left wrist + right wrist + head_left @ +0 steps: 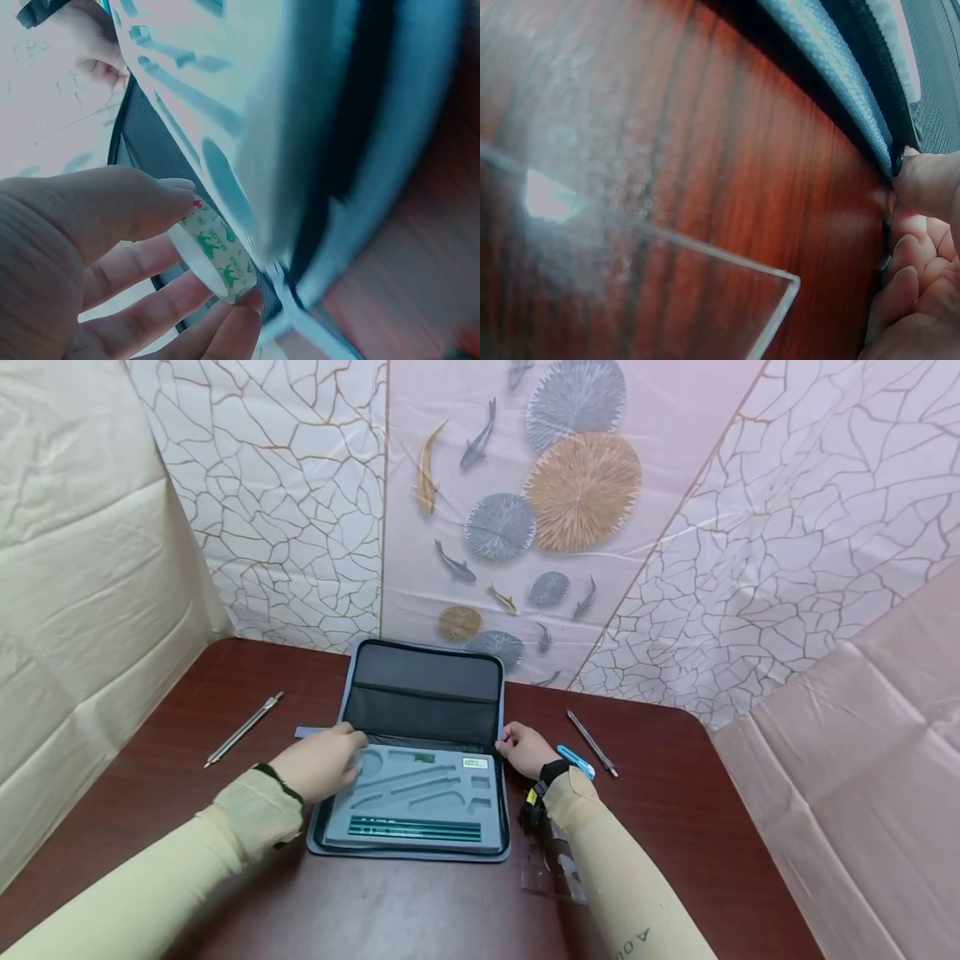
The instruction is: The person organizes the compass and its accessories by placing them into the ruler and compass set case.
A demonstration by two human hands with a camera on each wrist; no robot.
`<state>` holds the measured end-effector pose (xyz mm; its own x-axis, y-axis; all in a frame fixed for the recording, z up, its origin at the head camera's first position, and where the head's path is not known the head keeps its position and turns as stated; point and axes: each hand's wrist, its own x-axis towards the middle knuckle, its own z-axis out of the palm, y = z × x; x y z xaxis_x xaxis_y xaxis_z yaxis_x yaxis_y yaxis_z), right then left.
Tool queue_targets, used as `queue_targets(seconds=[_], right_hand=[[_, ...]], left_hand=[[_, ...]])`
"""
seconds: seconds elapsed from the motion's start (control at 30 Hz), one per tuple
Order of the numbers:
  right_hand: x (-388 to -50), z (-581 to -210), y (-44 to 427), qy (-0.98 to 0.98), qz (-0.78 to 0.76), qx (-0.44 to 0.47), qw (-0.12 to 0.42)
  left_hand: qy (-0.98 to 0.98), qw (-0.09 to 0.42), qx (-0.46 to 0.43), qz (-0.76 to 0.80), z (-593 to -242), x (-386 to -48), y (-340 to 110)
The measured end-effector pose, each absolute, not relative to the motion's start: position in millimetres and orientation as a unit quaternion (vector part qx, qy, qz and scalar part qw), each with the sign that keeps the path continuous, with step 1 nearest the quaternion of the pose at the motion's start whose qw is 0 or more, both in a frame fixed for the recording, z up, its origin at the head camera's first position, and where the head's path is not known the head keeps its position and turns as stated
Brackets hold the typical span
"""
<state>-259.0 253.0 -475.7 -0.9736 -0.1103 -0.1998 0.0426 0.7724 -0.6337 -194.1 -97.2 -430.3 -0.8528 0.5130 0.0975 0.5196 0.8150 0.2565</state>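
Observation:
An open zip case [425, 689] lies on the table with its dark lid raised at the back. Its grey tray [489, 837] has shaped recesses and holds several green pencils [416, 829], a white labelled eraser [475, 762] and a small green piece [425, 758]. Between thumb and fingers, my left hand [322, 764] holds a tape roll [221, 251] with green print, over the tray's back left corner by a round recess. My right hand [527, 750] pinches the case's right edge [840, 75] near the hinge; the thumb is on the border.
On the left lies a silver compass [243, 729]. A blue strip [309, 732] shows behind the left hand. To the right are a silver pen-like tool [592, 743], a blue pen-like item [576, 762], a black-and-yellow object [533, 810] and a clear plate [542, 877] partly under the right forearm.

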Motion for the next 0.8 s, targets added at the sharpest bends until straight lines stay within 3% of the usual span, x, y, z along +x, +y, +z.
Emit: queue_targets(seconds=[0.17, 0.4, 0.8], right_hand=[[-259.0, -478.6, 252.3, 0.934, -0.338, -0.024, 0.118], [-260.0, -478.9, 252.6, 0.932, -0.340, -0.024, 0.120], [-261.0, -474.7, 253.7, 0.932, -0.339, -0.016, 0.126]], left_hand=[[-0.957, -0.013, -0.261, -0.128, -435.9, -200.0, -81.5], [-0.956, 0.016, -0.271, -0.109, -442.1, -203.7, -75.1], [-0.959, 0.014, -0.265, -0.102, -443.2, -205.2, -73.7]])
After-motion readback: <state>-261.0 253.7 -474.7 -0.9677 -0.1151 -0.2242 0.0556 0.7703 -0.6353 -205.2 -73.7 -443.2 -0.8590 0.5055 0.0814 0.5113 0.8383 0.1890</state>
